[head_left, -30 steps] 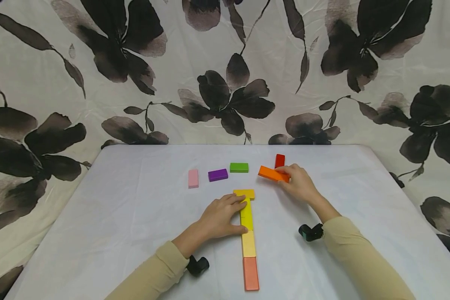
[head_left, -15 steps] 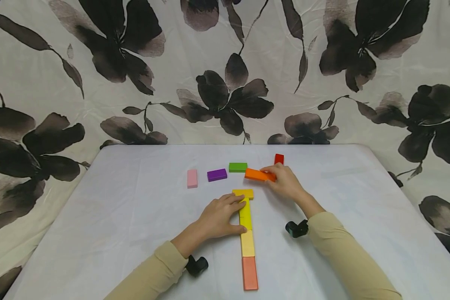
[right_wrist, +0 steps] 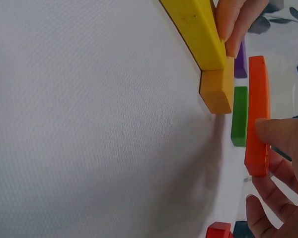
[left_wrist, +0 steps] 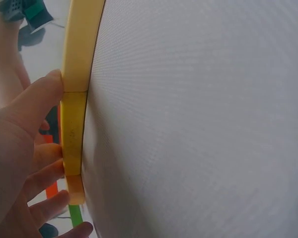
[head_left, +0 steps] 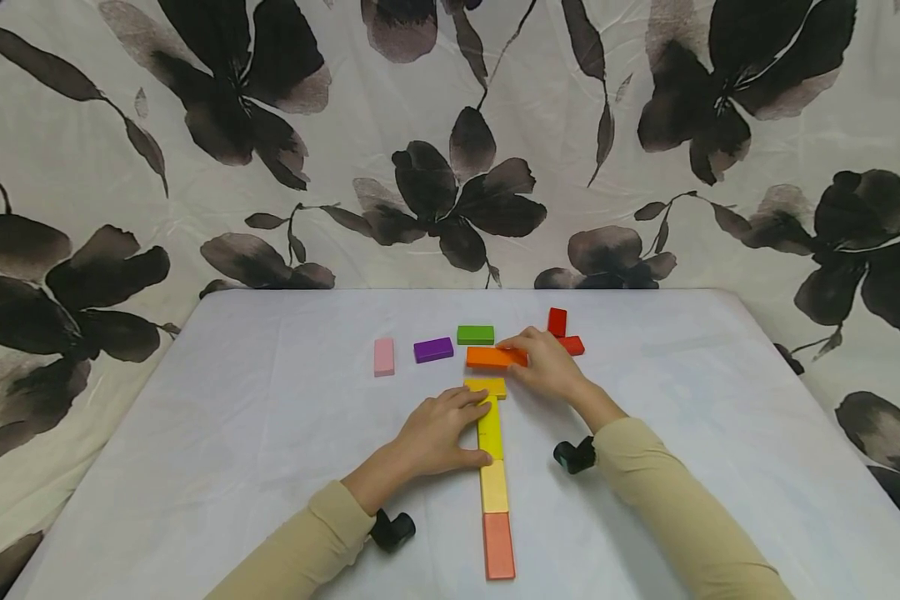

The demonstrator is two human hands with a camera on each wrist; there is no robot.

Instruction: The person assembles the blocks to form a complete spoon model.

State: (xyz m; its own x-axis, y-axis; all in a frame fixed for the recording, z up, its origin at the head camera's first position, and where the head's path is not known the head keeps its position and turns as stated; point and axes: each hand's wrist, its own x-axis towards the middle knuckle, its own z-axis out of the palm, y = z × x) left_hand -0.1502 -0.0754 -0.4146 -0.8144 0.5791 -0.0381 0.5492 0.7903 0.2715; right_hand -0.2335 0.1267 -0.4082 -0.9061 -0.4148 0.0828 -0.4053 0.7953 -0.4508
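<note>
Head view is bright (wrist views dimmer).

Place: tabletop spot, room type unclear
Floral cloth point(head_left: 450, 142): wrinkled backdrop across upper half of head view
Counter point(head_left: 270, 400): white, filling most of lower half

On the tabletop point(head_left: 285, 467), a column runs away from the person: near block point(head_left: 498, 546), middle block point(head_left: 494, 487), far block point(head_left: 490, 437), end to end. Crosswise at its far end, touching, lies the crossbar block point(head_left: 494, 385). The left hand point(head_left: 437, 433) is at the column's left, touching it. Behind the crossbar block is the held block point(head_left: 487, 358), its right end in the right hand point(head_left: 546, 364). Leftward lie the leftmost block point(head_left: 384, 357), then the second block point(head_left: 433, 350); the third block point(head_left: 476, 335) lies behind. At right, the rear block point(head_left: 557, 322) lies behind the outer block point(head_left: 574, 345) (whether they touch cannot be told).
</note>
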